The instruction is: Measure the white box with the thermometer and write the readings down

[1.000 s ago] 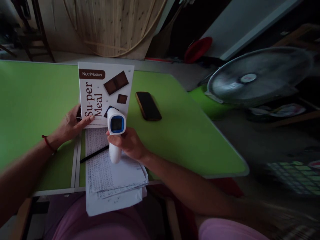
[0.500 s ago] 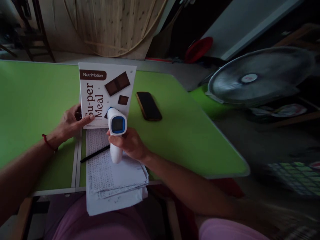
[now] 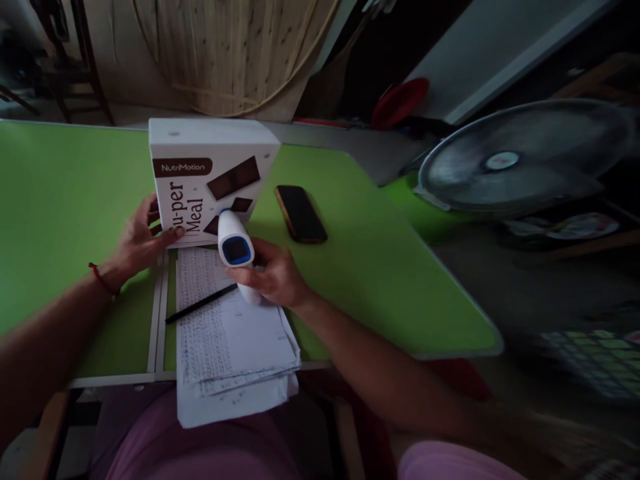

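My left hand [image 3: 143, 237] grips the lower left edge of a white box [image 3: 190, 180] printed "NutriMotion Su-per Meal", thumb on its front. The box stands upright, tilted so its top side shows. In my right hand [image 3: 275, 273] is a white infrared thermometer [image 3: 233, 230] with a blue-rimmed dark screen, its nose toward the box's lower front. Whether the two touch I cannot tell. Below them lies a stack of handwritten papers [image 3: 250, 340], with a black pen [image 3: 200, 305] on it.
A dark phone [image 3: 301, 213] lies on the green table [image 3: 375, 287], right of the box. Papers overhang the table's near edge. A large fan [image 3: 500, 160] stands beyond the right edge, and a red round object [image 3: 400, 103] is farther back.
The box has tipped so that its top side now shows. My right hand has turned the thermometer, its handle swinging to the right.
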`<state>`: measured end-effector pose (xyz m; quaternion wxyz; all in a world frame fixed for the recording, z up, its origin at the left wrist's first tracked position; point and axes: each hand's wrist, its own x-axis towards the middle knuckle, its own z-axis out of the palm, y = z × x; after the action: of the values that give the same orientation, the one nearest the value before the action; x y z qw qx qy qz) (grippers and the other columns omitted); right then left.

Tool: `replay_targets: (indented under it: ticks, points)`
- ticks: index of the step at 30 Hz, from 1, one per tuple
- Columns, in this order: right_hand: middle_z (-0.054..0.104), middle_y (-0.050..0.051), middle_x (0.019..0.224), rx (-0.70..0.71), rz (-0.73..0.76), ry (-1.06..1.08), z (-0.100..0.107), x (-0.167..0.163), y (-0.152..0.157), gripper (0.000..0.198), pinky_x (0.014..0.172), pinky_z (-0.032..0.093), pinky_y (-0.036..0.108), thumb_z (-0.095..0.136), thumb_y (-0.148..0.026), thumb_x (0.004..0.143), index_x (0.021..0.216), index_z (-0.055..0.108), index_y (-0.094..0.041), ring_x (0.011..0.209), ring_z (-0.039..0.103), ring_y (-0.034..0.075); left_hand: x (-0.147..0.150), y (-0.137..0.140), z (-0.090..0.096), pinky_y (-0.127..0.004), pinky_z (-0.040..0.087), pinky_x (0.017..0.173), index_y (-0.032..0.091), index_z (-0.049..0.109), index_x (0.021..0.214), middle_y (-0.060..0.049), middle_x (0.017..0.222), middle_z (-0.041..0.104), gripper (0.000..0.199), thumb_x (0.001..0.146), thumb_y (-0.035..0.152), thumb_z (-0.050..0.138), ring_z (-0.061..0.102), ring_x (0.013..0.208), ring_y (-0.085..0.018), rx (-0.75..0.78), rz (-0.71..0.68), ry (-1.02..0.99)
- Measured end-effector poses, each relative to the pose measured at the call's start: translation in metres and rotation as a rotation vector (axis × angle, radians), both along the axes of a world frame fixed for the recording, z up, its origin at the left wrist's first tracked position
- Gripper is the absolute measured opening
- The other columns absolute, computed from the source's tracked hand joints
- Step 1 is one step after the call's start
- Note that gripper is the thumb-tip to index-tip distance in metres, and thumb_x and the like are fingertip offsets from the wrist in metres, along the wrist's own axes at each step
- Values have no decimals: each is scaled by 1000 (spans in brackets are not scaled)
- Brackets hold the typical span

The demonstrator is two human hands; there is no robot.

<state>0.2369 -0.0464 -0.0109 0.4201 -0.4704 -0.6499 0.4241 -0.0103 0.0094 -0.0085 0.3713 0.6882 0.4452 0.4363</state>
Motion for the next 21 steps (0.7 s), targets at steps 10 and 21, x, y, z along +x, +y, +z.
replay_targets:
  ticks: [10,21]
  points:
    - [70,6,90,208,-36,-776,6,54,17,27,77,51,38,72,-26,65,91,70,-22,86,64,25,-1,7,-8,-43,64,95,21,51,118,-13,131,64,47,80,31,78,61,126,-34,32,-82,-28]
    - [70,7,84,91,-12,-983,4,71,21,16,60,39,32,69,-23,70,86,69,-20,71,62,21,1,6,-6,-45,65,93,22,51,115,-13,128,65,48,78,35,78,62,123,-34,23,-119,-58]
